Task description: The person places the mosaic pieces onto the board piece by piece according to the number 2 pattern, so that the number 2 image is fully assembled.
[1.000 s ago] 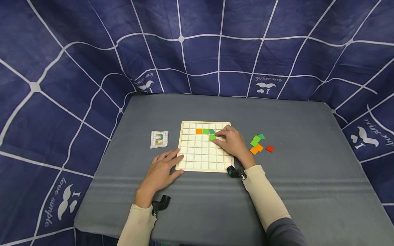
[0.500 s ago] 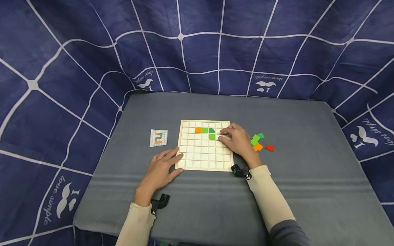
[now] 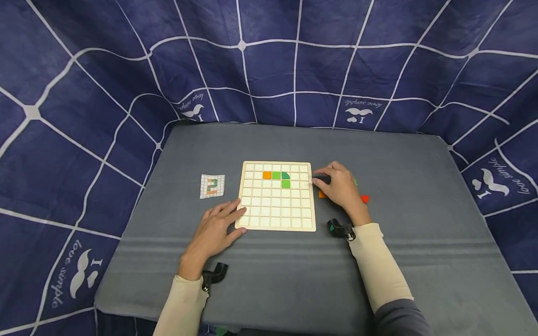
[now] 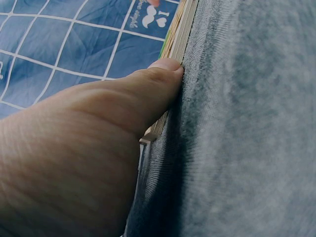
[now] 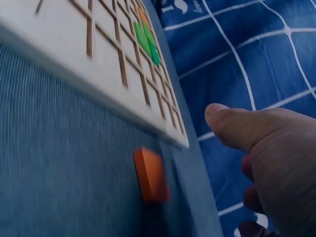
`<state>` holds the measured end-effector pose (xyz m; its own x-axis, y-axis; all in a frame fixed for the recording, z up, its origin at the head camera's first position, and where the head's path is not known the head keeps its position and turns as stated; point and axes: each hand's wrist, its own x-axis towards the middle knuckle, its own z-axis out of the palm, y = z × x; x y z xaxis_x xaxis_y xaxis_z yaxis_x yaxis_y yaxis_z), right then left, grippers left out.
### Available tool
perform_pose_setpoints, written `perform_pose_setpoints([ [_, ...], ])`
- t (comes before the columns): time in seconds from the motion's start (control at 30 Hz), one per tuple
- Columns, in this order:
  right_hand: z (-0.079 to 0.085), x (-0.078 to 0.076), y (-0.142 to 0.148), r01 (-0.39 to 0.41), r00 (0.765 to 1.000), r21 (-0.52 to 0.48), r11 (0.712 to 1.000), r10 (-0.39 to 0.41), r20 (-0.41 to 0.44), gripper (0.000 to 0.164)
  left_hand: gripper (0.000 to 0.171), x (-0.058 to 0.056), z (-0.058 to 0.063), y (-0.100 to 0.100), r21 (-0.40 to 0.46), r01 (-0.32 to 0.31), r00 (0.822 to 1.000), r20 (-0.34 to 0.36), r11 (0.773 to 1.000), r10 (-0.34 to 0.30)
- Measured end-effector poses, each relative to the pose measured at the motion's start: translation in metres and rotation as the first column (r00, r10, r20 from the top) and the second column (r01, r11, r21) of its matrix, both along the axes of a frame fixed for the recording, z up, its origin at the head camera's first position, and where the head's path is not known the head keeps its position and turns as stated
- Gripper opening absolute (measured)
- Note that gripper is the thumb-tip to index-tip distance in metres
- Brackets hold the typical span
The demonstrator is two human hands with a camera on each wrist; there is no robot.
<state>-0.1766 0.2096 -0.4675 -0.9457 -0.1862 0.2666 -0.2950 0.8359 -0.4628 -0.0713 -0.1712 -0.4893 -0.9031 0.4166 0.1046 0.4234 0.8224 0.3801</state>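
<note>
A pale wooden grid board (image 3: 275, 215) lies on the grey table. Set in its upper cells are an orange square tile (image 3: 267, 175), a green square tile (image 3: 276, 175), a dark green rounded tile (image 3: 285, 175) and another green square tile (image 3: 286, 184). My left hand (image 3: 213, 229) rests at the board's lower left corner, and its thumb (image 4: 160, 81) touches the front edge in the left wrist view. Just past the board's right side is my right hand (image 3: 339, 187), thumb and fingers apart, nothing seen between them. Below its thumb a loose orange tile (image 5: 152, 175) shows, blurred.
A small printed pattern card (image 3: 212, 186) lies left of the board. A red tile (image 3: 365, 199) and a sliver of a green tile (image 3: 356, 182) peek out around the right hand, which covers the other loose tiles. A blue checked cloth (image 3: 269, 70) hangs behind the table.
My right hand has moved off the board to the right, over the loose tiles. An orange tile has come into sight below its thumb. The left hand stays at the board's corner.
</note>
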Motion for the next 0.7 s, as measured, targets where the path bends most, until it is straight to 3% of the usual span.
perform_pose_setpoints([
  [0.2, -0.002, 0.003, 0.016, 0.056, 0.998, 0.010, 0.998, -0.056, 0.018, 0.030, 0.060, 0.000, 0.002, -0.001, -0.002, -0.005, 1.000, -0.001, 1.000, 0.005],
  [0.7, -0.015, 0.015, 0.062, 0.115, 0.992, 0.054, 0.992, -0.112, -0.055, 0.028, 0.061, 0.000, -0.001, 0.001, -0.006, 0.001, 1.000, -0.006, 1.000, -0.001],
])
